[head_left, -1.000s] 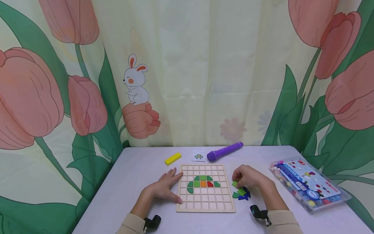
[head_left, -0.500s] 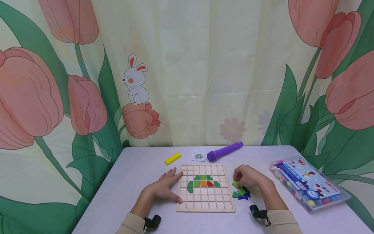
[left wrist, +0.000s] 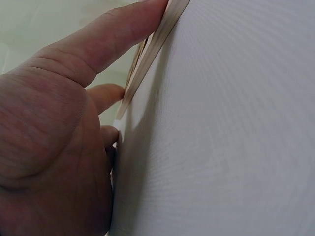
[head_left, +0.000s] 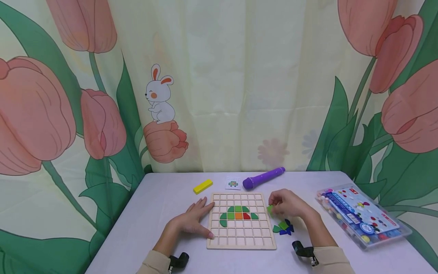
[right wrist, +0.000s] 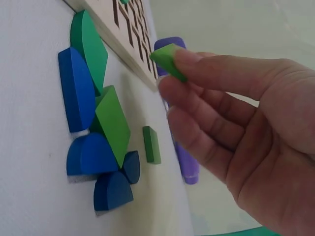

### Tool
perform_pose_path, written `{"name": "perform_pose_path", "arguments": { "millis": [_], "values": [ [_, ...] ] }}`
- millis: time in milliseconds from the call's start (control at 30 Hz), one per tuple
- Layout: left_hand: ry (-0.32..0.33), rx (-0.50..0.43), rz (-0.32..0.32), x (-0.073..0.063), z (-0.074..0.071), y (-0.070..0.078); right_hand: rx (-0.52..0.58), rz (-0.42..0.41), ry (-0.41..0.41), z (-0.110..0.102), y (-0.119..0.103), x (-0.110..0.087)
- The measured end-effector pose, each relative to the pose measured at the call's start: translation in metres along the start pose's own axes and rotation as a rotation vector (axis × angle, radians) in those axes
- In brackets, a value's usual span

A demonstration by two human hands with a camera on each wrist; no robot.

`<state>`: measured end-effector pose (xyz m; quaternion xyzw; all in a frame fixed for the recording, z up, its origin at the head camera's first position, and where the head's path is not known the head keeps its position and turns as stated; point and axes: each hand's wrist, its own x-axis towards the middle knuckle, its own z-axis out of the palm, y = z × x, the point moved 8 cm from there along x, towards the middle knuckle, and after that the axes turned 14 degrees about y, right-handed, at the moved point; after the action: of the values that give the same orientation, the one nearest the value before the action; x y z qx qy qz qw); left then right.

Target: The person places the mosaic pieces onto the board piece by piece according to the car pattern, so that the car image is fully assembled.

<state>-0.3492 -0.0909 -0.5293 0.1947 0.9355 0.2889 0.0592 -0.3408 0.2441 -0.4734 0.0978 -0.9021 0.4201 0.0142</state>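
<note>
My right hand (head_left: 290, 203) pinches a light green block (right wrist: 168, 60) between thumb and fingertips, just off the right edge of a wooden grid board (head_left: 239, 242). My left hand (head_left: 192, 220) lies along the board's left edge, fingers spread, with thumb and fingertips touching the frame. In the board's cells sit dark green rounded pieces (head_left: 223, 219), light green squares, an orange square (head_left: 238, 215) and a red piece (head_left: 246, 216). Beside the board lies a loose pile: another light green block (right wrist: 115, 123), a dark green piece (right wrist: 89, 49) and several blue pieces (right wrist: 78, 93).
Behind the board lie a yellow bar (head_left: 203, 186), a small pattern card (head_left: 233, 183) and a purple microphone-shaped object (head_left: 263, 178). A clear plastic case (head_left: 362, 217) of colourful pieces stands at the right. A printed curtain (head_left: 219, 95) hangs behind the table.
My right hand has lifted the light green block off the pile and moved slightly left and away, towards the board's right edge. The left hand stays on the frame.
</note>
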Motion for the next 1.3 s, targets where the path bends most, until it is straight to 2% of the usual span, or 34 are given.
{"name": "perform_pose_path", "arguments": {
  "millis": [200,367,700,900,1300],
  "values": [
    [-0.003,-0.005,-0.005,0.000,0.000,0.000,0.086,-0.073,0.028,0.001,-0.014,0.004],
    [-0.002,-0.006,-0.001,0.000,0.000,0.001,0.133,-0.075,0.052,0.007,-0.022,0.007],
    [0.008,-0.002,0.002,0.000,0.001,0.000,0.174,-0.118,0.094,0.019,-0.036,0.009],
    [0.009,-0.002,0.005,0.000,0.000,0.002,0.142,-0.154,0.138,0.029,-0.046,0.010],
    [0.005,0.002,0.006,0.001,0.001,0.000,0.119,-0.203,0.060,0.064,-0.070,0.004]
  ]
}}
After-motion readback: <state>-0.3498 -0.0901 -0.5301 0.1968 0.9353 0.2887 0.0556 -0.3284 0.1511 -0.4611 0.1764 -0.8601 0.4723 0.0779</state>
